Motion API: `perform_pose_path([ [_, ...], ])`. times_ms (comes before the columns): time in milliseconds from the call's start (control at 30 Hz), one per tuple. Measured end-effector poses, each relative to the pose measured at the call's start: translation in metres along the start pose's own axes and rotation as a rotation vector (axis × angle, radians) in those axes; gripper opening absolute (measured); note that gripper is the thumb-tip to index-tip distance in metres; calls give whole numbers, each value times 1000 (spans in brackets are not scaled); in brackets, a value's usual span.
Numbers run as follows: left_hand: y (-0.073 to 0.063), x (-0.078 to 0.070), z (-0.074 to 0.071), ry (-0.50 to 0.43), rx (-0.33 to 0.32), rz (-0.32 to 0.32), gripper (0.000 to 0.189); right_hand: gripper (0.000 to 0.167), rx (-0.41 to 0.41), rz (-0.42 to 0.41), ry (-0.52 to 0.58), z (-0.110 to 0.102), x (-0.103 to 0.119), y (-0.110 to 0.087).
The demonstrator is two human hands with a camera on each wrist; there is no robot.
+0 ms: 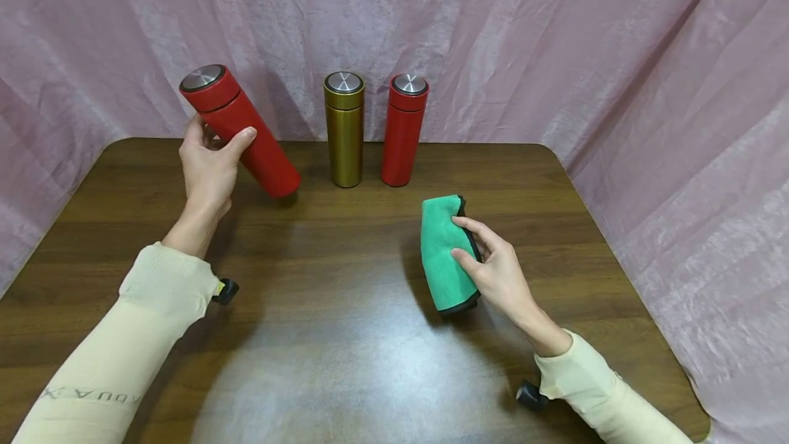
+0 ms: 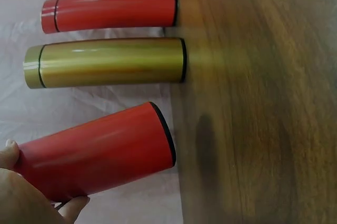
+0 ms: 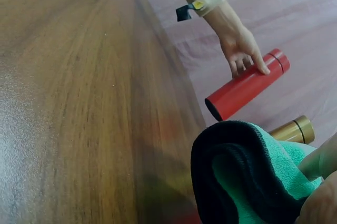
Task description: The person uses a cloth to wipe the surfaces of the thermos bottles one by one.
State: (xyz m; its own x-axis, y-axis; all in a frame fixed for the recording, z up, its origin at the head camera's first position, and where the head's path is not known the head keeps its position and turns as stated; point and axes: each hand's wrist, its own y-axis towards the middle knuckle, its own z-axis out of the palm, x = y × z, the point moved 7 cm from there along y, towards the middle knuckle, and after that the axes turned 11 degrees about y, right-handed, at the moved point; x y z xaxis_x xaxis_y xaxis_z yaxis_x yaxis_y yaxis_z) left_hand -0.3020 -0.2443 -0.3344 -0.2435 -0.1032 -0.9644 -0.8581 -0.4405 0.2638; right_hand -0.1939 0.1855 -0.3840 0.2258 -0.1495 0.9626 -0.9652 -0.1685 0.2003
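My left hand (image 1: pixel 209 166) grips a red thermos bottle (image 1: pixel 255 136) around its middle. The bottle leans with its silver-topped lid to the upper left; in the left wrist view its black-rimmed base (image 2: pixel 164 133) is off the table. A folded green cloth (image 1: pixel 445 252) with black edging is pinched between the thumb and fingers of my right hand (image 1: pixel 496 269), above the table. Toward the back edge a gold thermos bottle (image 1: pixel 345 132) stands upright, and a second red thermos bottle (image 1: pixel 404 132) stands just right of it, a small gap between them.
The brown wooden table (image 1: pixel 320 307) has rounded corners and a bright light reflection near its front. Pink curtains (image 1: pixel 481 40) hang close behind its back edge and along the right side. Small black devices (image 1: pixel 225 291) sit at both wrists.
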Motion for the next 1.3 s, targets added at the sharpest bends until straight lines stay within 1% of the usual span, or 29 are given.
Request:
perform_pose_path([
  [167, 10, 8, 8, 61, 15, 6, 52, 52, 7, 6, 10, 0, -3, -2],
  [300, 16, 15, 15, 133, 17, 8, 57, 52, 10, 9, 16, 2, -6, -3],
  [400, 20, 19, 19, 218, 20, 14, 62, 52, 14, 10, 22, 3, -7, -3],
  [533, 23, 22, 24, 303, 32, 14, 67, 52, 12, 9, 31, 4, -8, -4],
  [667, 24, 23, 28, 332, 48, 7, 71, 52, 6, 18, 32, 3, -9, -4],
  [933, 25, 25, 33, 375, 63, 20, 68, 52, 5, 35, 37, 3, -13, -5],
  [1200, 26, 26, 37, 451, 97, 57, 67, 52, -1, 49, 40, 3, -15, -6],
  [1300, 26, 27, 38, 463, 113, 65, 68, 52, 1, 56, 43, 3, -15, -7],
])
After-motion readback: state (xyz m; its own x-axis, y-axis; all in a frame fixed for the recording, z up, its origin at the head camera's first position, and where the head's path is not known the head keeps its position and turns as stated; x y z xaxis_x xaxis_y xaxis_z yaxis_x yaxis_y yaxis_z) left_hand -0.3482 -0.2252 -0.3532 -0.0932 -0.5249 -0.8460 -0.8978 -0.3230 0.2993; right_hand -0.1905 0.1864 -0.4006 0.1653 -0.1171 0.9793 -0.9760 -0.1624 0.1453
